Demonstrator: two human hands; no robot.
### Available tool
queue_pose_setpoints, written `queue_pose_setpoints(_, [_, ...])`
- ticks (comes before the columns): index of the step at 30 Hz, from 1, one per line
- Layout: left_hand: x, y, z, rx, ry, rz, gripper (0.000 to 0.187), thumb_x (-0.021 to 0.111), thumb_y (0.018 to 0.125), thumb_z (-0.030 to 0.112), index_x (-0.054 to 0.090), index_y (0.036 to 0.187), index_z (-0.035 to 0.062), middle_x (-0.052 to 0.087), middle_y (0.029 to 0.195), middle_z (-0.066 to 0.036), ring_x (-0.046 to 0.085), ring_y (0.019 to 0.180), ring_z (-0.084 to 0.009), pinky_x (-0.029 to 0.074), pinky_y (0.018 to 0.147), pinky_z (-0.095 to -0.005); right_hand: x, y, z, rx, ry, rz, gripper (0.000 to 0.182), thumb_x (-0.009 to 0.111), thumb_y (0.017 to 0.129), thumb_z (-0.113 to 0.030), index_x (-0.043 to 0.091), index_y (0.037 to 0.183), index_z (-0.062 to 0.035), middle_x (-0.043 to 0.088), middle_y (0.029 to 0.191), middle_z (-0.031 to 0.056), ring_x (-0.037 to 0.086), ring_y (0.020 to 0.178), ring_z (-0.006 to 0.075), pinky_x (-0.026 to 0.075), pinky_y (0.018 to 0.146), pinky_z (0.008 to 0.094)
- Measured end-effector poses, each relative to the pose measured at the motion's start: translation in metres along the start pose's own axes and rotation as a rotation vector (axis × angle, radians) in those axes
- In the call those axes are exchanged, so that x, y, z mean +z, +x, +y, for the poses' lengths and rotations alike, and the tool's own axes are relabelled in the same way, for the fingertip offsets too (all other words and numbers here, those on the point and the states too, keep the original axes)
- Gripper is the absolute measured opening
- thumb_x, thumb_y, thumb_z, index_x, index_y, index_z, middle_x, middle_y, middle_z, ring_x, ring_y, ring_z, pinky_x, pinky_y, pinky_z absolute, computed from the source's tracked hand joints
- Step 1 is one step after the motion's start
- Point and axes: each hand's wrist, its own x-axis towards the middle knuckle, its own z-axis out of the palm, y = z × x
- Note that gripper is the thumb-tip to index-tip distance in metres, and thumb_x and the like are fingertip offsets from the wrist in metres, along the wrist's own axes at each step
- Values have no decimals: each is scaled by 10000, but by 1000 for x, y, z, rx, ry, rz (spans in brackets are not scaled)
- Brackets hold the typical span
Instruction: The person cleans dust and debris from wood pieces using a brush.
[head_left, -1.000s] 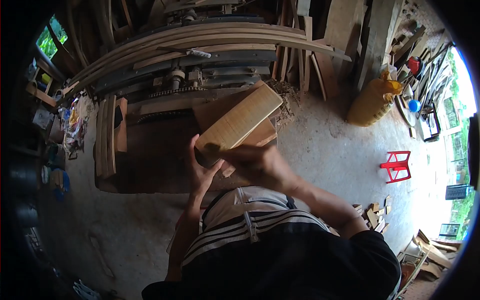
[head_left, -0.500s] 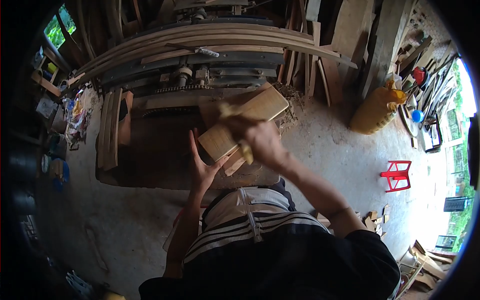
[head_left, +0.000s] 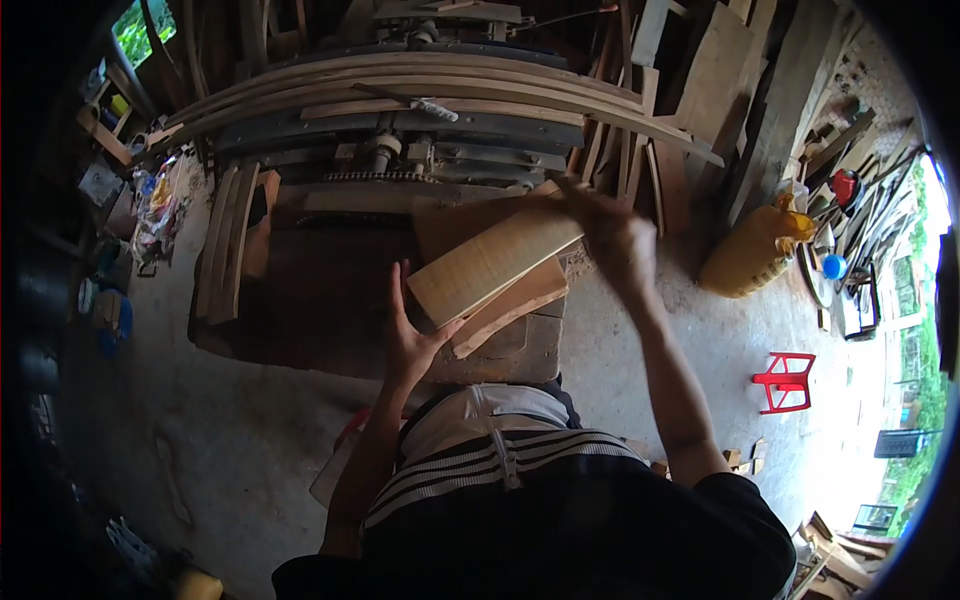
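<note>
A pale rectangular wooden board [head_left: 495, 262] lies slanted over a reddish curved wood piece [head_left: 515, 308] on the dark worktable [head_left: 300, 290]. My left hand [head_left: 410, 335] is at the board's lower left end, thumb and fingers spread, the thumb touching its near corner. At the board's upper right end is my right hand [head_left: 620, 245], blurred by motion, its fingers closed around something I cannot make out.
Long curved wood strips [head_left: 440, 75] lie across a machine behind the table. Narrow planks [head_left: 228, 245] rest at the table's left. A yellow sack [head_left: 750, 250] and a red stool [head_left: 785, 383] stand on the floor to the right.
My right hand has moved from the board's middle to its upper right end, uncovering more of the board and the curved piece. My left hand keeps its place at the lower end.
</note>
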Motion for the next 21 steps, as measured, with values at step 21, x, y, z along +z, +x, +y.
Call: queue_pose_setpoints(21, [3,0,2,-75,-93,-10,1065,857,706,124,187,1529,36,307,1555,-172,352,1405,-283,297,1158,-414,7,-63,-49,-156,289,-215,455,625,766,-29,637,1221,-37,690,920,119,694,745,256,584,703,347])
